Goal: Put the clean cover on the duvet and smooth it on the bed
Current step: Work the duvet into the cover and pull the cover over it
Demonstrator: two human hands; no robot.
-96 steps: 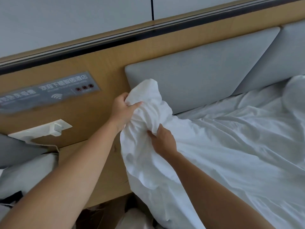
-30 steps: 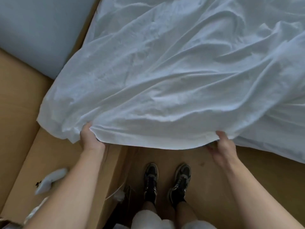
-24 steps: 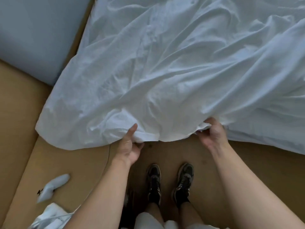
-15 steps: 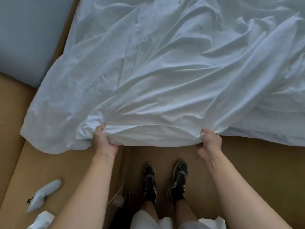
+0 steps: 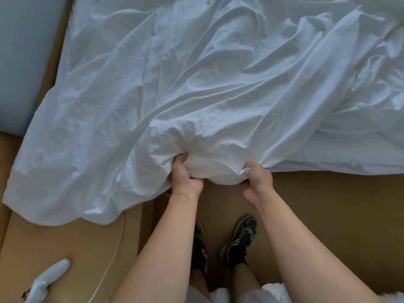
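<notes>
Sprawling over the bed point(image 5: 349, 159) from far edge to near edge, the white cover point(image 5: 207, 84) lies heavily creased, and its left corner hangs past the mattress onto the brown ledge point(image 5: 54, 248) near the grey pad point(image 5: 21, 62). Half a second back its near hem was drawn out almost straight between two hands held well apart. Now that hem is pulled into a puffy wad point(image 5: 196, 147) at the near middle, with long folds running from it toward the far right. The hands have closed in and sit just beside one another under the wad. The left hand point(image 5: 185, 174) has its fingers curled tight into the cloth, and the right hand point(image 5: 258, 180) pinches a folded lip of the hem with bent fingers. This looks like gathering the edge rather than smoothing it, perhaps to shift the filling along or to find the opening. Whether a duvet is inside cannot be told, though the wad looks padded. The smoothing is yet to be done. A thin white cable point(image 5: 118, 241) trails down the ledge left of the shoes point(image 5: 240, 239).
</notes>
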